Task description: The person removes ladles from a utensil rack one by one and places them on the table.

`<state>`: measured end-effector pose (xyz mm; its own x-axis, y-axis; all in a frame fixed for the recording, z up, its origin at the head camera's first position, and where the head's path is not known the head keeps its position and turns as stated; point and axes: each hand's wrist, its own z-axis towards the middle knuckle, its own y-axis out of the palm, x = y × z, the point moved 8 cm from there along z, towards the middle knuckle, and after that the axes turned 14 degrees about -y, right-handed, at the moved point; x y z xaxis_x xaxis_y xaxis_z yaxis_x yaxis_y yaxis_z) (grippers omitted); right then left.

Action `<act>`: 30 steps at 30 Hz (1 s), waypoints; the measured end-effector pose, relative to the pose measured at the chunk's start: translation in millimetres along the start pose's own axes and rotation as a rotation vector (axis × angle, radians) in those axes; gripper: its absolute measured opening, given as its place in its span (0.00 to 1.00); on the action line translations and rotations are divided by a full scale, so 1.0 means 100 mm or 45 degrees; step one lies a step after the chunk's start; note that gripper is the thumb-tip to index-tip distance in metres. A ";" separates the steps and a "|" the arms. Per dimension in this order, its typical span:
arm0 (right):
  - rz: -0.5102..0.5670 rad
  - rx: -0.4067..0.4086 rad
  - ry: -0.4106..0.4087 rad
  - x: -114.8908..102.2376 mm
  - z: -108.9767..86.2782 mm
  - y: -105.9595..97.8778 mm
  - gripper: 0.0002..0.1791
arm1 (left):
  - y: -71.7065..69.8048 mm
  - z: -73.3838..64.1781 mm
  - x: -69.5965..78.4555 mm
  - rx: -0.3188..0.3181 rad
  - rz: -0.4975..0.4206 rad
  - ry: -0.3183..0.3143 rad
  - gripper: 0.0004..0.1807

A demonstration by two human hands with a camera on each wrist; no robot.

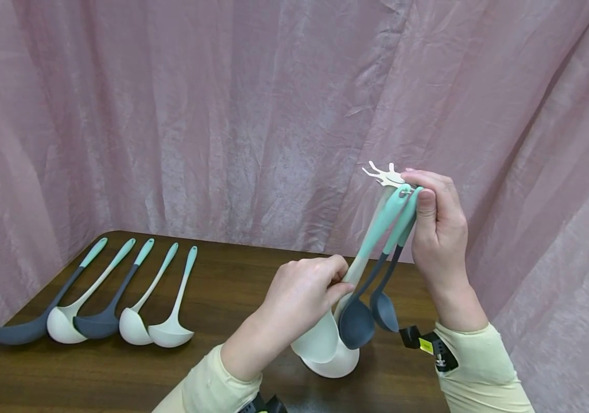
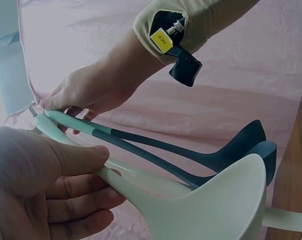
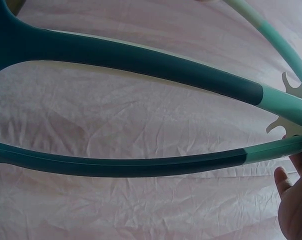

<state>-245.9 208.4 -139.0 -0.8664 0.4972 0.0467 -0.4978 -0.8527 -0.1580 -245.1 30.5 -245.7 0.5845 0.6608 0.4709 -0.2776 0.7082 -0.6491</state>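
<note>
A white ladle (image 1: 317, 341) with a mint handle end hangs at the front of a white utensil stand. My left hand (image 1: 310, 287) pinches its neck between thumb and fingers, just above the bowl (image 2: 215, 205). The stand shows its branching hook top (image 1: 383, 175) and round base (image 1: 340, 366); its post is mostly hidden. Beside the white ladle, a dark grey ladle (image 1: 356, 324) and a smaller-looking dark ladle (image 1: 384, 312) hang bowl down. My right hand (image 1: 441, 221) is at the hook top, its thumb and fingers pinching the mint handle end of the rightmost dark ladle.
On the left of the brown wooden table (image 1: 237, 298) several ladles lie in a row, handles pointing away: dark ones (image 1: 20, 332) and white ones (image 1: 170, 332). Some bowls overlap. A pink curtain (image 1: 274, 115) hangs behind the table and at its sides.
</note>
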 end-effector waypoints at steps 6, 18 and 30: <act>-0.003 0.001 0.005 -0.01 0.00 0.00 0.22 | 0.00 -0.01 0.01 0.001 -0.010 0.003 0.13; -0.010 -0.003 0.004 -0.03 0.01 0.00 0.21 | -0.02 -0.02 0.01 0.007 -0.018 -0.001 0.13; -0.011 0.002 0.002 -0.05 0.02 0.00 0.21 | -0.03 -0.02 0.02 0.007 -0.016 0.011 0.13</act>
<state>-241.8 205.2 -137.1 -0.8622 0.5045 0.0466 -0.5051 -0.8488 -0.1561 -241.7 29.4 -243.6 0.5948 0.6495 0.4736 -0.2745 0.7179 -0.6397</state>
